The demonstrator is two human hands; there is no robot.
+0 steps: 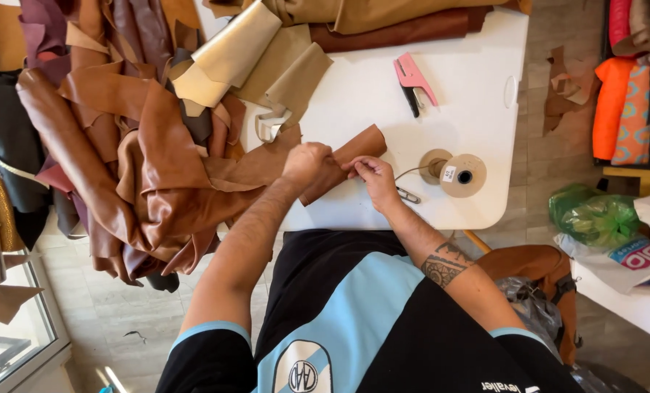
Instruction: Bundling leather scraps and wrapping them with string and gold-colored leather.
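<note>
White bench (pixel 383 94) carries heaped leather hides (pixel 143 145) at its left edge, bare toward the right. Left hand (pixel 306 161) grips a brown leather strip (pixel 354 149) mid-bench; right hand (pixel 374 175) fingers pinch its near edge, beside a thread spool (pixel 462 175).

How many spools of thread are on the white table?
1. The spool of thread lies on its side on the white table, to the right of the right hand. The leather pile may hide others.

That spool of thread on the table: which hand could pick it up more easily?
Probably the right hand. It lies just beside the spool, with nothing between them. The left hand is farther away, gripping the brown leather piece.
</note>
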